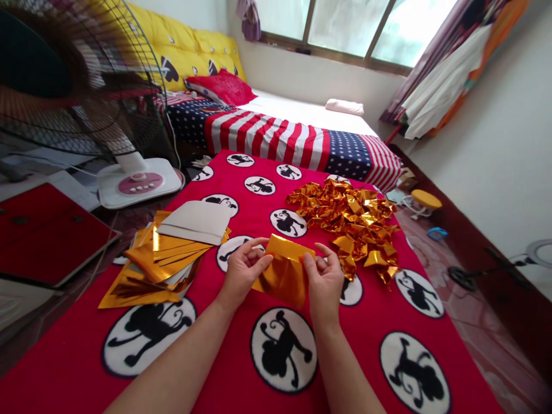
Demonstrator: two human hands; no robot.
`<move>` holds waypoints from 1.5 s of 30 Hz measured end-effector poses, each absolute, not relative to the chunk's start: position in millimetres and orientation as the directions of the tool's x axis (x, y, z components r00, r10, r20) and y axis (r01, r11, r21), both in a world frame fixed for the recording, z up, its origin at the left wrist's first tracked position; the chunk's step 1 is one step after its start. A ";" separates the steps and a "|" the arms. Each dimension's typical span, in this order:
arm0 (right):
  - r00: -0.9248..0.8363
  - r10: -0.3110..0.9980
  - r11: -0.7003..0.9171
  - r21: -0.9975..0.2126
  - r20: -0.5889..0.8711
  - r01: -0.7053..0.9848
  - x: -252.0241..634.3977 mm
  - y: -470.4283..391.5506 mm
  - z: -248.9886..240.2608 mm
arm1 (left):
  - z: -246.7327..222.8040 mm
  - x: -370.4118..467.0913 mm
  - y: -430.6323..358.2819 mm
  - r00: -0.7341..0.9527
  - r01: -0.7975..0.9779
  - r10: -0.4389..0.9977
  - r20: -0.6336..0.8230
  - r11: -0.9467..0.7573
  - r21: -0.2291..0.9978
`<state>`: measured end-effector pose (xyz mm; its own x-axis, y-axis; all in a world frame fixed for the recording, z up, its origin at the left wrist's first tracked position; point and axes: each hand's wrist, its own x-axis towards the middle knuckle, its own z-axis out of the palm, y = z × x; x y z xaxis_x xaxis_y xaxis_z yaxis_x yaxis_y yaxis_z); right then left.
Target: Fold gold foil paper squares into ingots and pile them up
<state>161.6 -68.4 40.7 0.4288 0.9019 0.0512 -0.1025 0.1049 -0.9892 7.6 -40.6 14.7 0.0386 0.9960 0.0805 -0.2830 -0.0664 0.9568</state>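
A sheet of shiny gold foil paper (284, 276) with its far edge folded over is held above the red cloth. My left hand (246, 269) pinches its left side between thumb and fingers. At its right side, my right hand (323, 279) grips the fold the same way. To the left lies a fanned stack of flat gold sheets (150, 270), with a grey-white card (196, 221) on top. A heap of folded gold foil pieces (349, 215) spreads over the cloth at the right, beyond my right hand.
The red cloth (349, 356) has black monkey figures in white circles. A fan (140, 178) stands at the left near a red board (47, 236). Behind is a bed with a striped and starred cover (276, 135). A yellow stool (426, 199) is on the right.
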 end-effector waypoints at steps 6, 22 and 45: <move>0.414 0.910 0.098 -0.983 0.026 -0.153 164.9 -67.3 18.6 | 11.6 9.2 -38.3 0.032 -0.244 0.997 0.064 -0.055 0.968; 0.252 0.954 0.189 -0.977 0.160 -0.098 169.2 -76.9 12.6 | 13.9 -0.3 -31.6 0.044 -0.181 0.999 0.024 -0.015 0.983; -0.140 0.897 0.388 -0.594 0.420 0.705 175.6 -58.6 52.2 | 16.4 1.3 -37.6 0.051 0.032 0.976 0.214 -0.216 0.976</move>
